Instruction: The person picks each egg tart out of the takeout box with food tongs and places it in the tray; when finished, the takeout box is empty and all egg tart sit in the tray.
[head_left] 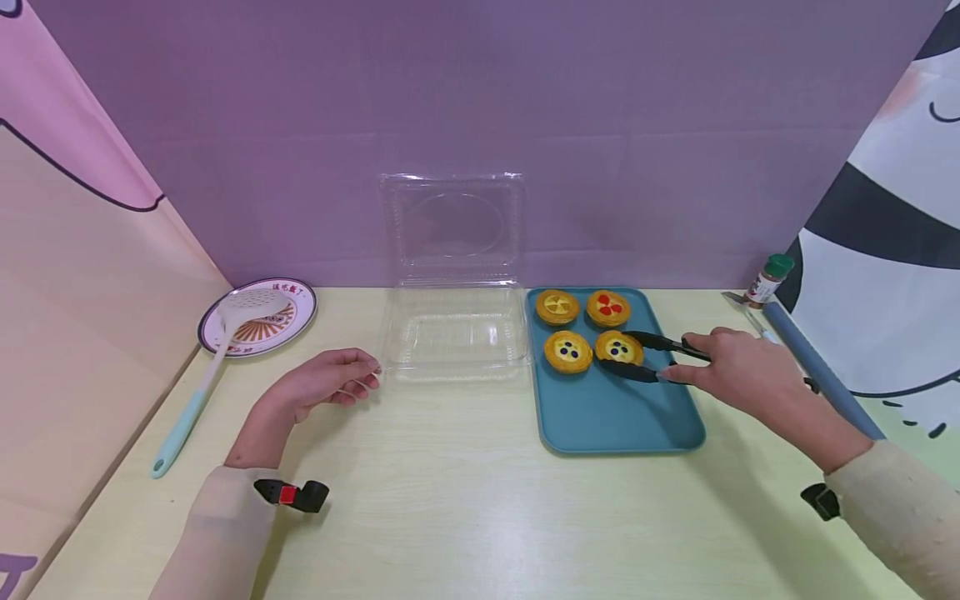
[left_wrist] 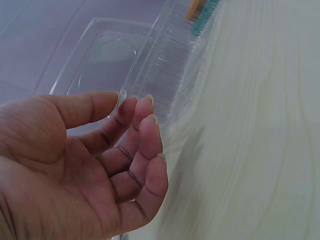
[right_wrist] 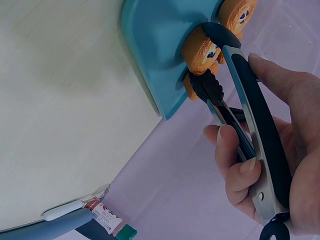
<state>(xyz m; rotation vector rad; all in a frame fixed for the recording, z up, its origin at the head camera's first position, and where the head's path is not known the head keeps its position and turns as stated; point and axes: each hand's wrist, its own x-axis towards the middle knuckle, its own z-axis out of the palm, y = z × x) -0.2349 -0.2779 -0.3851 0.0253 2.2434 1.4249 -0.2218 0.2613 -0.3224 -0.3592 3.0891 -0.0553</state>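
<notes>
My right hand [head_left: 750, 371] grips a pair of black-tipped tongs [right_wrist: 260, 125]. The tongs' tips lie on either side of a blueberry egg tart [head_left: 619, 347] at the near right of the group. That tart sits on a blue-green tray [head_left: 615, 421], beside another blueberry tart [head_left: 567, 352]. Behind them are a tart with yellow topping [head_left: 557, 307] and one with red topping [head_left: 608, 308]. My left hand [head_left: 322, 385], fingers loosely curved, is by the near left corner of a clear plastic box [head_left: 457, 333] with its lid raised. Whether its fingertips touch the box, I cannot tell.
At the far left, a white skimmer [head_left: 187, 417] with a pale blue handle leans on a patterned plate [head_left: 300, 312]. A green-capped jar [head_left: 767, 283], a white-handled utensil and a blue roll [head_left: 817, 367] lie on the right. A purple backdrop [head_left: 637, 167] stands behind the table.
</notes>
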